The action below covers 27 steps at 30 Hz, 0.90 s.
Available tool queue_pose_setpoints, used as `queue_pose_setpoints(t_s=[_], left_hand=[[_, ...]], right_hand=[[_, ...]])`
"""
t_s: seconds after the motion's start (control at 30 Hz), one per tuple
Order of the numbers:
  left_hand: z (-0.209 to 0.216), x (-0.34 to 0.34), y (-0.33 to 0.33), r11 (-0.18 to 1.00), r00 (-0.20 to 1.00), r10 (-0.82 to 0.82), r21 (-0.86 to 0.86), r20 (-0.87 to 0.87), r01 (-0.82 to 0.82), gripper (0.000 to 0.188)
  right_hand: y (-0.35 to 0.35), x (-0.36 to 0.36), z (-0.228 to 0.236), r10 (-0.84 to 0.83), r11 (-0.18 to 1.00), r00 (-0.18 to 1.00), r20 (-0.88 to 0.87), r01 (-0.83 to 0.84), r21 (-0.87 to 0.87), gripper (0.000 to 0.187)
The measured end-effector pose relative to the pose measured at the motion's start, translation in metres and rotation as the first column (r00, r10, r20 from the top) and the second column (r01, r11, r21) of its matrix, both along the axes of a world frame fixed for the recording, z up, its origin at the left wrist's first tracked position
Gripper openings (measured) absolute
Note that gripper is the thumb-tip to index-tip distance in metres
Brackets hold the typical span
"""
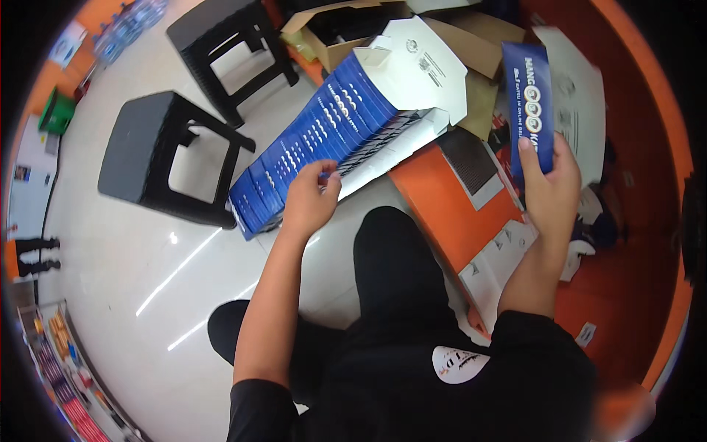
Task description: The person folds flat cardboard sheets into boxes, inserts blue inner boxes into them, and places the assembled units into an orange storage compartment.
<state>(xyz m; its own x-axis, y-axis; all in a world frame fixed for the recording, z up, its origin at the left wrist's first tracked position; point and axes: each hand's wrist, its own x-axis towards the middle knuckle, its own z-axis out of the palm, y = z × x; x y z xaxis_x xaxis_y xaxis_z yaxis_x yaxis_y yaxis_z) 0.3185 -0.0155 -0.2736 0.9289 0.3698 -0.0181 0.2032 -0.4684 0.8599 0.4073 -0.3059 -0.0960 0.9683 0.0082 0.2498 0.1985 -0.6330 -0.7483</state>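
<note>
A long row of blue cardboard food boxes (305,144), nested one into another, slants across the upper middle. At its upper right end a white box flap (423,59) stands open. My left hand (309,199) is at the near side of the row, fingers curled, with a gap between thumb and fingertips. Whether it touches the boxes I cannot tell. On the right, my right hand (552,180) grips a single flat blue box (529,96) upright, thumb on its printed face. Its lower end is partly covered by the fingers.
Two black plastic stools (140,147) stand left of the row. Brown cartons (353,26) lie behind it. An orange surface (434,199) with printed papers extends between the row and my right arm. Far left are a green bin (57,112) and stocked shelves (70,376).
</note>
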Motion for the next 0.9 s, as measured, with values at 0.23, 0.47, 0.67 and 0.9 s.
queue_pose_setpoints(t_s=[0.23, 0.47, 0.67, 0.9], left_hand=[[-0.106, -0.014, 0.019, 0.847, 0.819, 0.524, 0.043, -0.233, -0.529, 0.046], [-0.177, -0.054, 0.058, 0.629, 0.597, 0.774, 0.138, -0.211, -0.765, 0.063], [-0.202, -0.041, 0.115, 0.519, 0.451, 0.848, 0.263, -0.279, -0.813, 0.07], [-0.257, -0.063, 0.163, 0.491, 0.349, 0.824, 0.254, -0.447, -0.833, 0.078]], right_hand=[[-0.092, 0.125, -0.205, 0.131, 0.862, 0.9, 0.415, 0.104, -0.496, 0.037], [-0.014, 0.17, -0.347, 0.752, 0.264, 0.54, -0.379, 0.28, 0.923, 0.034], [0.04, 0.197, -0.377, 0.911, -0.003, 0.409, -0.046, 0.12, 0.993, 0.039], [0.056, 0.194, -0.4, 0.855, 0.041, 0.495, -0.157, 0.238, 0.97, 0.041]])
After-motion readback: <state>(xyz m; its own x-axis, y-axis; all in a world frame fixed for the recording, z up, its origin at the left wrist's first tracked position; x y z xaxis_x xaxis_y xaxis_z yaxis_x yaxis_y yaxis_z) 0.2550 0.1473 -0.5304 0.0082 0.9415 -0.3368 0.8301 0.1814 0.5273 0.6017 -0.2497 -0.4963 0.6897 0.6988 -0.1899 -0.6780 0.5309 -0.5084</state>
